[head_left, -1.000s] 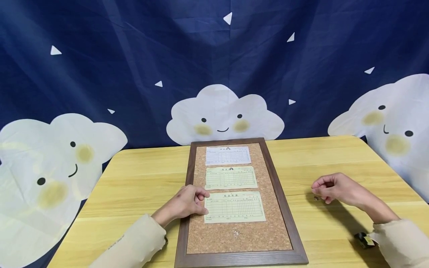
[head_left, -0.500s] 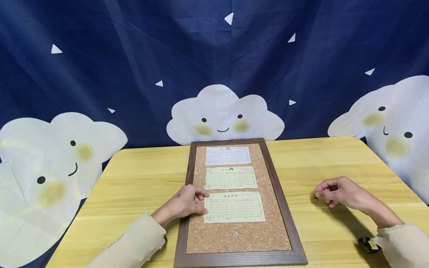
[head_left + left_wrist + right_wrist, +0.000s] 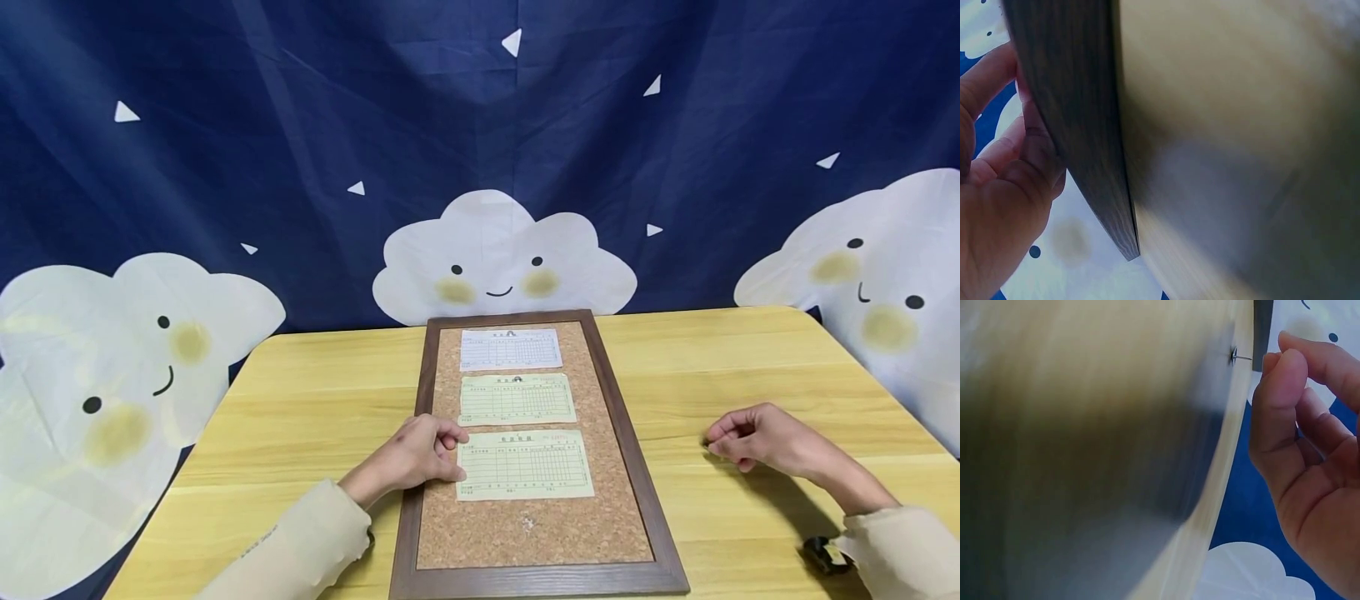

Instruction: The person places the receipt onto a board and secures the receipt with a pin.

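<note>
My left hand [image 3: 408, 454] rests over the left edge of a brown-framed corkboard [image 3: 487, 542]. Its thumb and forefinger, spread apart, touch the left edge of the lowest pale green paper slip [image 3: 525, 475]. In the left wrist view, the dark frame hides part of these fingers [image 3: 1000, 72]. On the right, my right hand [image 3: 768, 446] is low over the table, fingers bent, thumb and forefinger close together. Right by these fingertips lies a thumbtack [image 3: 1234, 356] on its head, pin pointing up. A small gap separates the pin from the fingertips in the right wrist view.
Higher on the board are a second green slip [image 3: 517, 402] and a white slip [image 3: 510, 350], each with a small dark tack at its top. The board lies on a wooden table [image 3: 300, 392]. Behind hangs a blue cloud-print curtain [image 3: 480, 125].
My right hand has come down and slightly toward me, its fingertips now at the thumbtack and partly covering it in the head view. The left hand and the slips stay put.
</note>
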### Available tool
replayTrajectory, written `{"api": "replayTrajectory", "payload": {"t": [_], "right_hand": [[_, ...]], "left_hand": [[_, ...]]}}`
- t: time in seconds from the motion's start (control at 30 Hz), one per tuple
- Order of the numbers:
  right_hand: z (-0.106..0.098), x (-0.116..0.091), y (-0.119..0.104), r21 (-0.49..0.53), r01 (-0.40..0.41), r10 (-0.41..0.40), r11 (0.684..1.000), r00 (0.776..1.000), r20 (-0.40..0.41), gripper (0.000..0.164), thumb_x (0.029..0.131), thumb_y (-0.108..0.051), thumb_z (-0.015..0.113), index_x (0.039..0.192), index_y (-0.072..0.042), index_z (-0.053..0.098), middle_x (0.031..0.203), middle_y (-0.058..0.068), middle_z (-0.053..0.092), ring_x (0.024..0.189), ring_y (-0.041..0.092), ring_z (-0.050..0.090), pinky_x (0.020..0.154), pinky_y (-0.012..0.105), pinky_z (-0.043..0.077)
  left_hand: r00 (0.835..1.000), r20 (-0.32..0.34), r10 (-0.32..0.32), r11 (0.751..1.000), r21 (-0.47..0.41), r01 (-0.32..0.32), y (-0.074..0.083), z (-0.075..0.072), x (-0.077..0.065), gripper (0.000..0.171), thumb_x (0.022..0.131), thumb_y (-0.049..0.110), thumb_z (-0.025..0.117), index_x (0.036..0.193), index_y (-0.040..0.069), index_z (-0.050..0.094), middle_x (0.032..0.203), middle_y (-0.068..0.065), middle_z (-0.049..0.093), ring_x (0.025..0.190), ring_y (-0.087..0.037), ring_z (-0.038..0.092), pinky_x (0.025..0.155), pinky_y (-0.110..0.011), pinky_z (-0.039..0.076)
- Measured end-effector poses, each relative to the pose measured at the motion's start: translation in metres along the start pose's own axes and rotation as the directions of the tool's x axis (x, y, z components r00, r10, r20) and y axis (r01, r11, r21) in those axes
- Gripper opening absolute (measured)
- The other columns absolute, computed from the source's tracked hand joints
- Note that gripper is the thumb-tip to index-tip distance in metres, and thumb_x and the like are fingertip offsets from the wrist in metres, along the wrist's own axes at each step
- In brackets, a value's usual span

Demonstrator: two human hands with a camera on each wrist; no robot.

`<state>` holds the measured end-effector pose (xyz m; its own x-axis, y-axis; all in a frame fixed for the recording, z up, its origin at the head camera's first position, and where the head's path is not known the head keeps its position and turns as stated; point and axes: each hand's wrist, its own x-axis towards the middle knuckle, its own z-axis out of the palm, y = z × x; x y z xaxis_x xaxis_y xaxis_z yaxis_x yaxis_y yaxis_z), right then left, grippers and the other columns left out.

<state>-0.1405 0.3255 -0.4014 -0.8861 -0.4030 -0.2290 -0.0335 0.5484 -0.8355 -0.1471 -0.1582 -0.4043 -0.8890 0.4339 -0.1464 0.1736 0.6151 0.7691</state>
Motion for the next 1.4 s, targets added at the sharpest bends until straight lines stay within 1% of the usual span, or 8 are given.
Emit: {"api": "replayTrajectory", "payload": {"t": [0.17,0.3,0.53,0.67,0.77,0.97,1.1,1.4], "right_hand": [[0.0004,0.0004,0.0009,0.008,0.008,-0.008,1.0,1.0,0.002,0.019,0.093,0.003,0.062,0.101,0.021,0.062,0.081,0.006,0.064,0.065,0.008,0.055,0.058,0.026,0.053],[0.0001,0.0008,0.0002,0.0,-0.011,0.011,1.0,1.0,-0.003,0.018,0.093,0.001,0.064,0.1,0.018,0.064,0.08,0.006,0.065,0.064,0.009,0.056,0.058,0.027,0.053],[0.001,0.002,0.001,0.015,-0.012,0.012,1.0,1.0,-0.002,0.016,0.094,0.003,0.063,0.097,0.019,0.064,0.076,0.006,0.062,0.062,0.009,0.055,0.057,0.027,0.053],[0.0012,0.0031,0.0004,-0.006,-0.026,0.026,1.0,1.0,-0.017,0.015,0.094,0.002,0.064,0.096,0.017,0.066,0.073,0.006,0.061,0.061,0.009,0.056,0.057,0.027,0.053],[0.0014,0.0034,0.0,-0.018,-0.023,0.022,1.0,1.0,-0.02,0.014,0.094,0.002,0.064,0.095,0.015,0.068,0.073,0.007,0.062,0.061,0.008,0.056,0.056,0.028,0.054],[0.0014,0.0043,0.0014,-0.023,-0.006,0.006,1.0,1.0,-0.01,0.013,0.094,0.003,0.063,0.094,0.015,0.067,0.073,0.005,0.063,0.061,0.007,0.056,0.056,0.027,0.053],[0.0014,0.0057,0.0026,-0.01,0.007,-0.007,1.0,1.0,-0.002,0.01,0.093,0.005,0.062,0.093,0.015,0.065,0.076,0.007,0.062,0.062,0.008,0.054,0.055,0.026,0.052],[-0.0007,0.0072,0.0029,-0.005,-0.006,0.006,1.0,1.0,0.019,0.011,0.092,0.005,0.063,0.093,0.015,0.066,0.074,0.007,0.059,0.062,0.008,0.055,0.056,0.027,0.053]], "left_hand": [[1.0,-0.003,-0.004,1.0,0.0,0.004,0.0005,0.0,-0.0005,0.037,0.069,-0.002,0.088,0.103,0.0,0.071,0.083,-0.003,0.055,0.067,-0.009,0.054,0.067,-0.024,0.046],[1.0,-0.005,0.001,1.0,0.011,-0.001,0.0007,-0.0001,-0.0008,0.037,0.07,-0.001,0.088,0.102,0.0,0.071,0.083,-0.002,0.055,0.067,-0.01,0.054,0.068,-0.025,0.046],[1.0,-0.002,0.014,1.0,0.017,-0.014,-0.0003,0.0,-0.0009,0.037,0.069,-0.001,0.087,0.103,0.0,0.071,0.083,-0.003,0.055,0.067,-0.01,0.054,0.067,-0.024,0.046],[1.0,-0.001,0.015,1.0,0.014,-0.015,-0.0003,0.0,-0.001,0.037,0.069,-0.001,0.087,0.103,0.0,0.071,0.084,-0.003,0.055,0.067,-0.01,0.054,0.067,-0.024,0.046],[1.0,-0.001,0.01,1.0,0.011,-0.01,0.0,0.0002,-0.0011,0.037,0.069,-0.001,0.087,0.103,0.0,0.071,0.084,-0.003,0.055,0.066,-0.009,0.054,0.067,-0.025,0.046],[1.0,0.001,-0.007,1.0,-0.002,0.007,0.0011,0.0012,-0.001,0.037,0.069,-0.002,0.087,0.103,0.001,0.071,0.084,-0.003,0.054,0.067,-0.01,0.053,0.067,-0.024,0.045],[1.0,0.002,-0.012,1.0,-0.004,0.012,0.0013,0.0017,-0.0007,0.037,0.069,-0.003,0.087,0.102,0.001,0.071,0.084,-0.003,0.054,0.067,-0.01,0.053,0.066,-0.024,0.045],[1.0,-0.002,0.003,1.0,0.012,-0.003,0.0,0.0011,0.0002,0.037,0.069,-0.002,0.088,0.101,0.001,0.071,0.084,-0.003,0.054,0.067,-0.009,0.054,0.066,-0.023,0.045]]}}
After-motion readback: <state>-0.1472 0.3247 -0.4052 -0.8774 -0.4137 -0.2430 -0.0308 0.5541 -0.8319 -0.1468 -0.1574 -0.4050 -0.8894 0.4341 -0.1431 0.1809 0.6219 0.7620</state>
